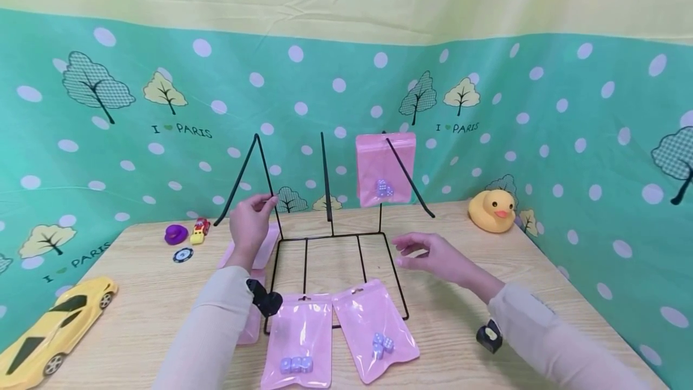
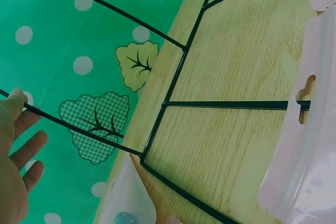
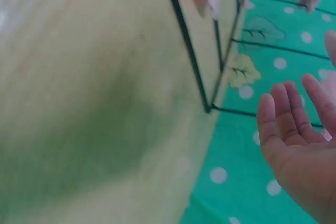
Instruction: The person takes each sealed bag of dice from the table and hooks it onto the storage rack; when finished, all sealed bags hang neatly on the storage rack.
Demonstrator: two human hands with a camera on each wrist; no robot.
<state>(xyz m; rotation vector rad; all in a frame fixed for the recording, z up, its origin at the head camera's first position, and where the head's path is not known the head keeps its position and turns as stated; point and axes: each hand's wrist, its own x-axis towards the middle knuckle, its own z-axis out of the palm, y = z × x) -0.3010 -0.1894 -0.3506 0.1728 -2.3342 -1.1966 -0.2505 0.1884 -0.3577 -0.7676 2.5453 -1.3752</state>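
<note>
A black wire rack [image 1: 332, 236] stands on the table with three long prongs sloping toward me. My left hand [image 1: 251, 224] pinches its left upright wire between thumb and fingertips, the other fingers loosely bent in the left wrist view. My right hand [image 1: 433, 257] hovers beside the rack's right side, fingers relaxed and holding nothing. On the right prong hangs a pink zip bag [image 1: 373, 161] with small dice inside. Two more pink bags of dice, one at left [image 1: 300, 330] and one at right [image 1: 364, 312], lie over the rack's front base wire. Further pink bags [image 1: 266, 250] are partly hidden by my left arm.
At the left are a yellow toy car [image 1: 65, 312], a purple toy hat [image 1: 175, 234], a small red and yellow car [image 1: 200, 230] and a poker chip [image 1: 183, 255]. A yellow rubber duck [image 1: 489, 210] sits at the back right. Patterned cloth [image 1: 303, 77] hangs behind the table.
</note>
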